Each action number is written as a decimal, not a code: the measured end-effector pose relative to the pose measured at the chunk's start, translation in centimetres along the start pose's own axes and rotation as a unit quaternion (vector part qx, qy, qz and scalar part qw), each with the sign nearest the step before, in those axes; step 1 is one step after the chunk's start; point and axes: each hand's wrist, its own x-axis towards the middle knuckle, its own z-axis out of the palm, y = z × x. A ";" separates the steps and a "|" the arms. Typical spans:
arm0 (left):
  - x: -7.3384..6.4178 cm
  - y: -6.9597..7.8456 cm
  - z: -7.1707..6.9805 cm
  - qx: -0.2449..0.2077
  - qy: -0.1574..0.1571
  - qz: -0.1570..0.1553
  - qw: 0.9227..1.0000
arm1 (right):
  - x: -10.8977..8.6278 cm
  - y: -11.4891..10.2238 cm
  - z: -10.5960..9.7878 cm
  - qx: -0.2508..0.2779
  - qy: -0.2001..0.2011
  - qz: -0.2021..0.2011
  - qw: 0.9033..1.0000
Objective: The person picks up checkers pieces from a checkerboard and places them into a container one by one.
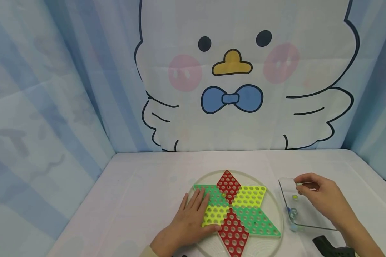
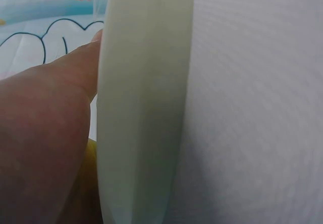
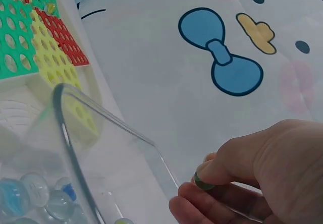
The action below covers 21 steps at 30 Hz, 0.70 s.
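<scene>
My left hand [image 1: 189, 219] lies spread, fingers straight, on the left side of a Chinese checkers board [image 1: 255, 221], a star of red, yellow and green holed sections on a round white base. A yellow-green marble [image 1: 223, 195] sits on the board near its middle. Over a clear plastic box [image 1: 283, 194] to the right, my right hand [image 1: 323, 196] pinches a greenish marble [image 3: 203, 182] between thumb and fingers. Several clear and bluish marbles [image 1: 293, 212] lie in the box, with a yellow-green one [image 1: 295, 197] apart from them.
A black curved object [image 1: 332, 247] is by the right wrist at the front. White cloth [image 1: 138, 200] covers the table. Behind hangs a curtain [image 1: 180, 125] with a cartoon bird wearing a blue bow tie, and blue-striped cloth [image 1: 35, 107] stands at the left.
</scene>
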 end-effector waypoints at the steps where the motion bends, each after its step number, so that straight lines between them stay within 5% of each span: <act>1: 0.0 0.0 0.0 0.000 -0.001 -0.001 1.000 | 0.0 0.1 0.0 -0.004 0.001 0.000 1.000; 21: 0.1 0.0 0.1 0.001 0.002 -0.004 1.000 | 0.8 0.7 1.4 -0.080 -0.017 -0.025 0.996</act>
